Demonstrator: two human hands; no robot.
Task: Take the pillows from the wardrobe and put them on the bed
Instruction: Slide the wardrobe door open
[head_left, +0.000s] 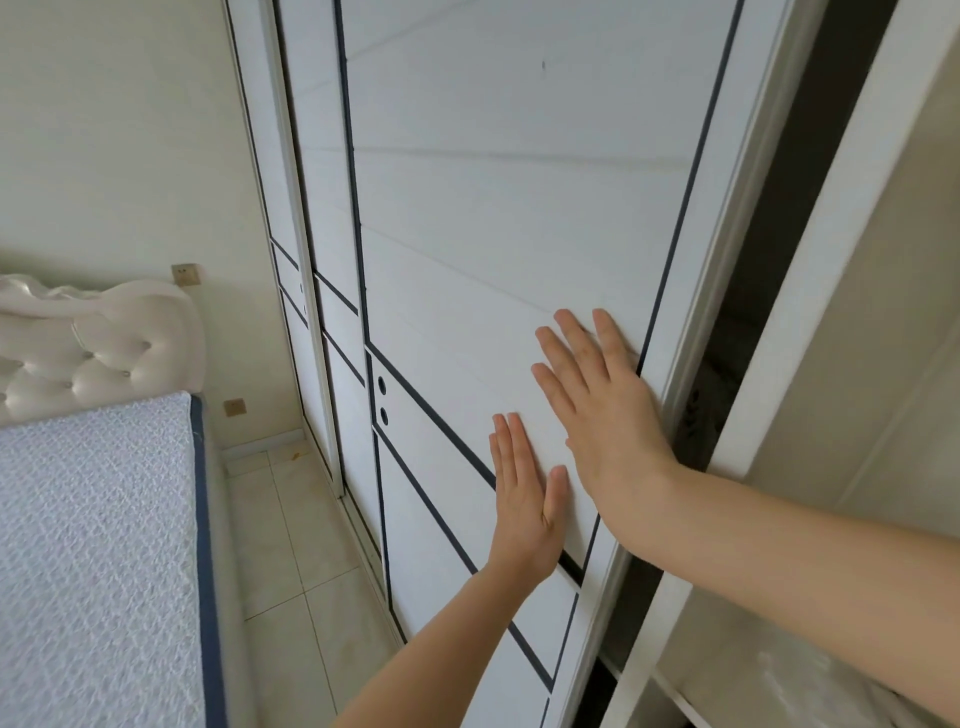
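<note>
A white sliding wardrobe door (493, 218) with dark blue trim lines fills the middle of the view. My left hand (524, 493) lies flat on its lower panel, fingers together and pointing up. My right hand (597, 400) presses flat on the door near its right edge, fingers spread. To the right of that edge a dark gap (727, 374) shows the wardrobe interior, with a pale, plastic-wrapped bundle (769, 680) on a shelf at the bottom right; I cannot tell whether it is a pillow. The bed (93, 545) with a white quilted mattress is at the left.
A tufted cream headboard (88, 358) stands against the back wall. A narrow strip of tiled floor (291, 561) runs between the bed and the wardrobe. A white wardrobe frame post (810, 322) rises at the right. Two wall sockets (186, 274) sit near the headboard.
</note>
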